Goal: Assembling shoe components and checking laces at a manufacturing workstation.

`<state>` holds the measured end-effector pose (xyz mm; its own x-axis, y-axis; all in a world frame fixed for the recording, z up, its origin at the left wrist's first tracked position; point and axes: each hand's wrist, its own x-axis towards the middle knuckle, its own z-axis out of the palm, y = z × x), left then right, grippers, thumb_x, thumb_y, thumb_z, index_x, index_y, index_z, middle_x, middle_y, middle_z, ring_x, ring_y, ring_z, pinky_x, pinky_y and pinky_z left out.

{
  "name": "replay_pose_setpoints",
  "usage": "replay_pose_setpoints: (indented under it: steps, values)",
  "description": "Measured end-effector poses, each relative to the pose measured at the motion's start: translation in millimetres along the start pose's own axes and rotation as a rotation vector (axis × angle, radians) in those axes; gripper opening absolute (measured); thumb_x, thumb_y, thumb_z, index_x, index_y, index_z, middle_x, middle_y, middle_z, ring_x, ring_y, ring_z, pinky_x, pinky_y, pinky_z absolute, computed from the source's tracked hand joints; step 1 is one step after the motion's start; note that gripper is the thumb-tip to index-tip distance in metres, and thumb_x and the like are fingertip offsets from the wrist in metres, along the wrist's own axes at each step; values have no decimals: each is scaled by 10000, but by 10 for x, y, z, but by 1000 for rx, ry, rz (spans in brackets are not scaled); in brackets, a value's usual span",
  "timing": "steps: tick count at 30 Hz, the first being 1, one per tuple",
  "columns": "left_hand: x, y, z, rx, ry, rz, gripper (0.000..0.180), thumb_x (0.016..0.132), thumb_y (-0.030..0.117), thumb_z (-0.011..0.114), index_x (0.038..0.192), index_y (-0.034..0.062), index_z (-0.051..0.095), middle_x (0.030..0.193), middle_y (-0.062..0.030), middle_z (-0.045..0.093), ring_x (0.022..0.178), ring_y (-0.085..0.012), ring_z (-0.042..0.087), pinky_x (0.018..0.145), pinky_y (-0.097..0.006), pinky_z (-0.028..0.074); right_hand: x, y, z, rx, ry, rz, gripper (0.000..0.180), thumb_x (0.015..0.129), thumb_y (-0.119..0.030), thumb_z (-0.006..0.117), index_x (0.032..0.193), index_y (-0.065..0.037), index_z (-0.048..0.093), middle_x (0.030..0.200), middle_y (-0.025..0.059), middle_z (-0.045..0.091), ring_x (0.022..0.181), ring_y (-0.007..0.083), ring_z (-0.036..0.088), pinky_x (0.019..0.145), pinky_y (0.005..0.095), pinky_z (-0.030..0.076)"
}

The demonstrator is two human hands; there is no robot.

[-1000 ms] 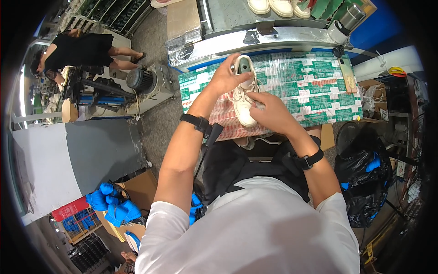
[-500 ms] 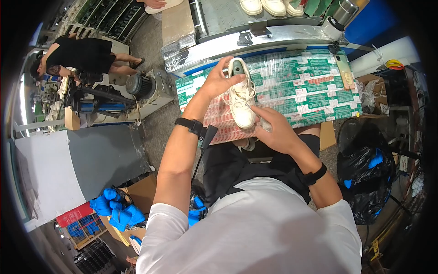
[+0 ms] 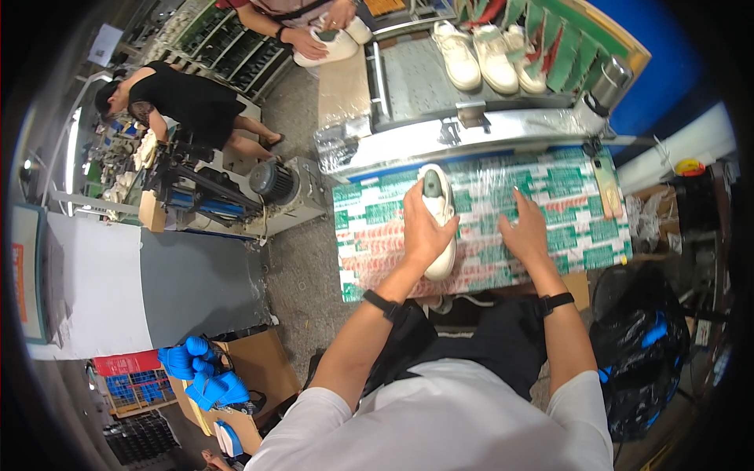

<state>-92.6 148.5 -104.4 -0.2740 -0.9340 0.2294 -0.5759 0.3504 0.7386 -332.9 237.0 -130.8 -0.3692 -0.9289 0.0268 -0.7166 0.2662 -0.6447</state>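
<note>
A cream lace-up sneaker (image 3: 444,265) with a dark insole showing in its opening stands over the table, toe toward me. My left hand (image 3: 424,233) is closed around its side and covers much of the laces. To the right of the shoe, my right hand (image 3: 526,231) hovers over the table with index finger stretched out and thumb apart; no held thing shows in it. Under both hands lies the tabletop (image 3: 561,247), covered with green, white and red printed tape under clear film.
Beyond a metal rail (image 3: 408,135), several cream sneakers (image 3: 458,63) sit on a grey surface. A steel flask (image 3: 613,82) and a phone (image 3: 606,188) are at the right. At the far left, a co-worker's hands (image 3: 308,45) hold a shoe. A motor (image 3: 272,181) stands left.
My right hand has come away from the shoe and moved right. My left hand has shifted from the heel to the shoe's side. The view has tilted up, showing more sneakers and the co-worker's hands.
</note>
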Motion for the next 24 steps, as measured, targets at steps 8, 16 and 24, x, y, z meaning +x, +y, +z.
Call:
replay_pose_setpoints:
  steps: [8,16,24]
  values:
    - [294,-526,-679,-617,-78,-556,730,941,84,839,1561,-34,471,1409,-166,693,1203,-244,717,986,-354,601,243,482,91,-318,310,-207,481,887,-186,734,1345,-41,697,1222,177,624,1194,396,597,1101,544,447]
    - [666,-331,-1243,-552,-86,-455,560,878,0,897,1362,-2,614,1254,-99,755,1099,-184,733,986,-355,613,276,502,127,-301,357,-247,396,845,-107,713,1240,-77,724,1215,180,635,1154,410,613,1076,566,459]
    - [3058,-338,-1892,73,-285,54,684,816,65,931,1420,65,611,1250,-76,772,1114,-183,713,1015,-348,560,240,496,-6,-326,341,-220,396,840,-108,719,1235,-82,731,1214,183,642,1139,408,619,1048,564,465]
